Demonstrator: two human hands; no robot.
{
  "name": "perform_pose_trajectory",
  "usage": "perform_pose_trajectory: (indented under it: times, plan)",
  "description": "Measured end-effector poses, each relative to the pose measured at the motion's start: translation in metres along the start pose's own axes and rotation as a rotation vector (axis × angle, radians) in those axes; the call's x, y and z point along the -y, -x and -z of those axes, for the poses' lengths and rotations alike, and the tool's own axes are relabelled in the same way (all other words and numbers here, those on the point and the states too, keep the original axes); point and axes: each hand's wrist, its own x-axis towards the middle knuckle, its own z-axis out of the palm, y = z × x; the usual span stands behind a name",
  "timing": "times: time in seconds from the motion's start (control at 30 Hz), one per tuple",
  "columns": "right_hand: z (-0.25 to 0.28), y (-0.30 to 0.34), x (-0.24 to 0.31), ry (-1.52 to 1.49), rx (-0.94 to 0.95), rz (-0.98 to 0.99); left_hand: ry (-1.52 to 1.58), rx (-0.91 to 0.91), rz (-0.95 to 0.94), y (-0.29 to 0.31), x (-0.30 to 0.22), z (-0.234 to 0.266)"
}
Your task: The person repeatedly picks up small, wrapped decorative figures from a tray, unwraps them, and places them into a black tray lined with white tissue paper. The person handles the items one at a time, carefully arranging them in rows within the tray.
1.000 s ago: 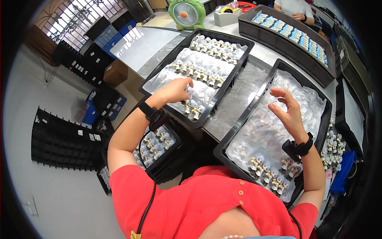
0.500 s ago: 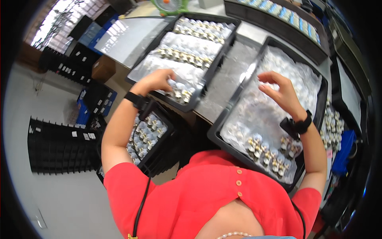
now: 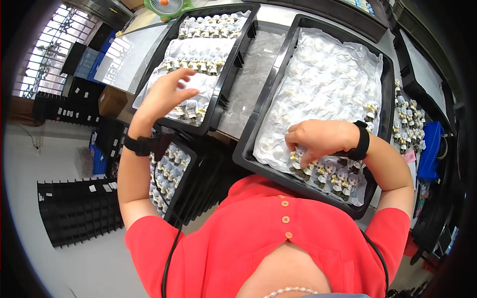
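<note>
My left hand [image 3: 169,94] hovers over the near end of the left black tray [image 3: 214,116], thumb and fingers apart, holding nothing. Just below it stands a short row of small figurines [image 3: 190,110] with pale hair and dark bases. My right hand [image 3: 325,139] is low over the near end of the right black tray [image 3: 248,144]. Its thumb and fingertips close around a small figurine [image 3: 297,158] at the left end of a row. More figurines [image 3: 340,180] of the same kind stand beside it on crinkled translucent sheeting [image 3: 325,89]; my hand partly hides that row.
A lower tray of figurines [image 3: 170,171] stands left of my body. More figurines [image 3: 410,124] lie on the right, near a blue bin [image 3: 430,154]. Stacked black trays [image 3: 79,211] stand at far left. A green fan [image 3: 166,7] is at the back.
My right hand has come down toward me and closed on a figurine at the near row. My left hand has lifted off the left tray's figurines and opened. The view has shifted.
</note>
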Motion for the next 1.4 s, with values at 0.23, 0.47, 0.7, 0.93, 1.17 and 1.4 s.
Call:
perform_pose_trajectory:
  times: [0.23,0.47,0.7,0.93,1.17,1.4]
  plan:
    - [0.045,0.012,-0.001,-0.269,-0.573,0.104,0.731,0.523,-0.363,-0.035,-0.079,-0.047]
    - [0.056,0.016,-0.023,-0.235,-0.802,0.054,1.013,0.682,-0.316,-0.073,-0.114,-0.067]
    - [0.059,0.011,-0.035,-0.345,-0.878,0.061,1.253,0.696,-0.241,-0.090,-0.102,-0.092]
    - [0.058,0.011,-0.040,-0.450,-0.907,0.006,1.590,0.668,-0.232,-0.089,-0.100,-0.092]
    - [0.056,0.007,-0.036,-0.384,-0.912,-0.064,1.629,0.579,-0.251,-0.093,-0.095,-0.099]
    - [0.054,0.005,-0.043,-0.490,-0.898,0.009,1.642,0.577,-0.227,-0.095,-0.092,-0.101]
